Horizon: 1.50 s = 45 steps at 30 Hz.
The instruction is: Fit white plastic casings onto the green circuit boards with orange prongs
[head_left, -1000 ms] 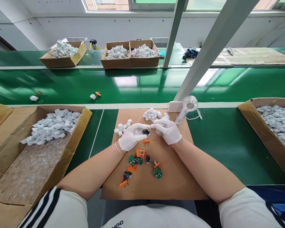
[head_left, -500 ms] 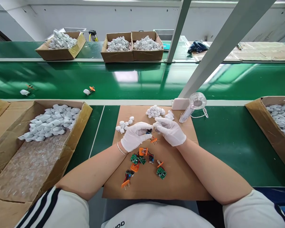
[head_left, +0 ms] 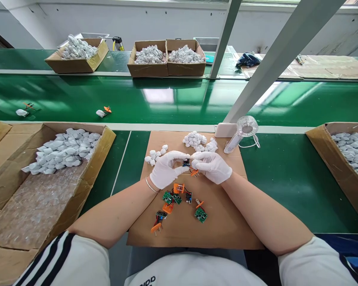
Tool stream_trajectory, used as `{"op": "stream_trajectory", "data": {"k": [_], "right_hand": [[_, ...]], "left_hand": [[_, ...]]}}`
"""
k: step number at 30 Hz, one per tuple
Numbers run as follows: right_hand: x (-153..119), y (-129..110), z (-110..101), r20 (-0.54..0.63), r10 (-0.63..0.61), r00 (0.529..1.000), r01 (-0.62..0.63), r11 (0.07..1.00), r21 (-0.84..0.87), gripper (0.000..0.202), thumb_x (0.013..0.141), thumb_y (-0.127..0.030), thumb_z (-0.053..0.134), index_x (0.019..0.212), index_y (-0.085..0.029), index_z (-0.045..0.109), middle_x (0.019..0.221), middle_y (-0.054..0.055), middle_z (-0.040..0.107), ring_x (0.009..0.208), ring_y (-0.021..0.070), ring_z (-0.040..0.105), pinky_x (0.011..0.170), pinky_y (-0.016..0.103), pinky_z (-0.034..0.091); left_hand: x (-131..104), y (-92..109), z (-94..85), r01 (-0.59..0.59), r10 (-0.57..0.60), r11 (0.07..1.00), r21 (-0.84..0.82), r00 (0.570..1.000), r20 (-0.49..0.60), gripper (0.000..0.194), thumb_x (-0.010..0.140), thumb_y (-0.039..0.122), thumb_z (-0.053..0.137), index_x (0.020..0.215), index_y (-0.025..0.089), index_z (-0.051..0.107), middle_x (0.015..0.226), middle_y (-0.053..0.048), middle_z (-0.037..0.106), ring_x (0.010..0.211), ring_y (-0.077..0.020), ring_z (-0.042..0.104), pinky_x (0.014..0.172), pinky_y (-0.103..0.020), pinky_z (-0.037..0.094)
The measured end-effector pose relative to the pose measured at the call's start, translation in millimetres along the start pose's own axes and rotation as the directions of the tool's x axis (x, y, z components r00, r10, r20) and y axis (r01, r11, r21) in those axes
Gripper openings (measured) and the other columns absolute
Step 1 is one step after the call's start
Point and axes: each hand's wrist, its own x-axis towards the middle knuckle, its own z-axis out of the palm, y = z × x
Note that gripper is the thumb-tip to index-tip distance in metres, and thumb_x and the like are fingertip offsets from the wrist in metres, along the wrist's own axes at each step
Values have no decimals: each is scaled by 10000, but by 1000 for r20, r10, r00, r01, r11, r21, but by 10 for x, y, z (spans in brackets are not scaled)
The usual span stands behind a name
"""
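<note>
In white gloves, both my hands meet above the brown cardboard sheet (head_left: 220, 214). My left hand (head_left: 167, 170) pinches a small circuit board (head_left: 186, 162) between thumb and fingers. An orange plug piece with metal prongs (head_left: 194, 172) hangs below that board. My right hand (head_left: 211, 167) is closed at the board's right edge; what its fingertips pinch is too small to make out. Nearer to me lie several circuit boards (head_left: 201, 215) with orange plug pieces (head_left: 178, 188). Beyond my hands sit small white wrapped pieces (head_left: 194, 139), with another cluster (head_left: 155, 154) to the left.
A clear plastic device with a round head (head_left: 247, 126) stands behind my right hand. Cardboard boxes of white pieces stand left (head_left: 107, 147) and right (head_left: 319, 139). Across the green conveyor belt (head_left: 173, 111) are more boxes (head_left: 147, 70). A slanted grey post (head_left: 256, 87) rises behind.
My right hand has come closer to the left, its fingertips now against the board. The two white-and-orange assemblies on the belt have shifted left.
</note>
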Motion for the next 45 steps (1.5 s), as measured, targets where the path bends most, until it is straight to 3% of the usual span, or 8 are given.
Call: {"op": "stream_trajectory", "data": {"k": [6, 9, 17, 22, 29, 32, 37, 45], "right_hand": [[-8, -17, 61, 93, 11, 996, -7, 999, -37, 124, 632, -263, 786, 653, -169, 707, 784, 41, 619, 745, 167, 572, 655, 304, 481], [-4, 8, 91, 88, 54, 995, -55, 998, 13, 143, 618, -278, 795, 634, -168, 705, 789, 46, 634, 725, 165, 551, 664, 304, 476], [8, 92, 86, 58, 143, 988, -150, 975, 163, 234, 613, -318, 817, 586, -166, 642, 645, 9, 586, 633, 141, 531, 637, 303, 451], [9, 119, 104, 38, 118, 992, -123, 975, 185, 283, 592, -307, 836, 743, -196, 624, 684, -14, 613, 631, 131, 555, 611, 286, 470], [-3, 116, 115, 93, 50, 994, -65, 984, 167, 291, 626, -260, 808, 822, -183, 608, 661, -26, 622, 567, 107, 549, 588, 281, 490], [0, 97, 130, 78, -6, 997, -5, 991, 135, 259, 655, -269, 790, 815, -165, 615, 655, -16, 627, 596, 109, 560, 584, 263, 475], [-8, 85, 156, 23, -33, 999, 32, 998, 50, 275, 675, -245, 779, 890, -152, 635, 671, -8, 653, 626, 112, 582, 612, 266, 475], [-11, 170, 134, -82, -26, 996, 30, 999, 43, 288, 598, -215, 822, 792, -153, 619, 704, 16, 699, 632, 140, 632, 575, 265, 496]], "left_hand": [[5, -23, -4, -80, 76, 995, 65, 995, 61, 324, 676, 257, 791, 977, 226, 675, 948, -46, 697, 922, -210, 654, 857, -403, 554], [16, -35, 13, -157, 153, 981, 112, 987, 46, 287, 684, 299, 789, 944, 252, 675, 915, -30, 694, 895, -192, 648, 829, -387, 558], [16, 14, 10, -210, 207, 944, 253, 978, 37, 228, 710, 304, 768, 915, 264, 677, 918, -32, 718, 899, -197, 638, 813, -383, 559], [-16, 44, -3, -138, 142, 893, 428, 990, 23, 167, 690, 343, 774, 806, 253, 695, 861, -28, 711, 858, -205, 634, 918, -423, 503], [-26, 71, 22, -193, 199, 887, 420, 979, 30, 235, 658, 392, 800, 789, 229, 695, 831, -31, 696, 801, -191, 633, 907, -406, 508], [-17, 69, 34, -234, 225, 903, 360, 972, 68, 233, 720, 335, 752, 902, 220, 663, 862, -22, 695, 837, -185, 635, 866, -401, 531], [-34, 112, 38, -355, 344, 863, 359, 934, 98, 436, 717, 217, 691, 1136, 206, 569, 1068, -65, 667, 1054, -230, 585, 927, -453, 494], [-16, 157, 39, -309, 314, 787, 534, 946, 84, 304, 717, 337, 757, 966, 197, 653, 925, -34, 659, 928, -205, 607, 887, -392, 489]]}}
